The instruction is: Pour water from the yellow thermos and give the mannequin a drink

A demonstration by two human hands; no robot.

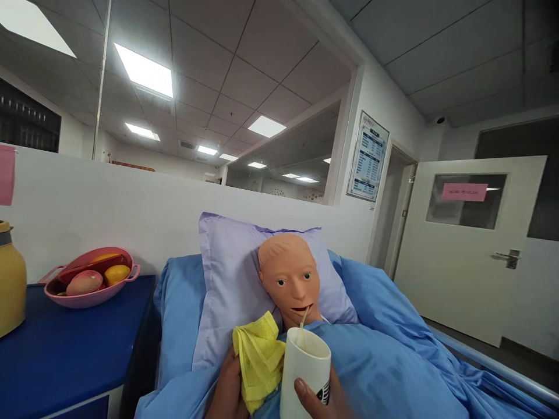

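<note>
A white cup [301, 378] with a dark printed mark is held by my right hand [325, 398], its thumb across the near side. From the cup a pale straw [304, 316] rises to the open mouth of a patient manikin [292, 273]. My left hand [229, 387] grips a yellow towel [259, 361], which hangs just left of the cup, near the manikin's chin. The manikin's head rests on a lilac pillow [225, 291]. A blue quilt [384, 361] covers its body up to the neck.
Left of the bed, a blue-topped cabinet [74, 349] bears a pink basket [87, 299] of fruit and a yellow thermos [11, 279]. A bed rail [502, 378] runs along the right. Behind are a white wall [152, 221] with windows and a door [471, 256].
</note>
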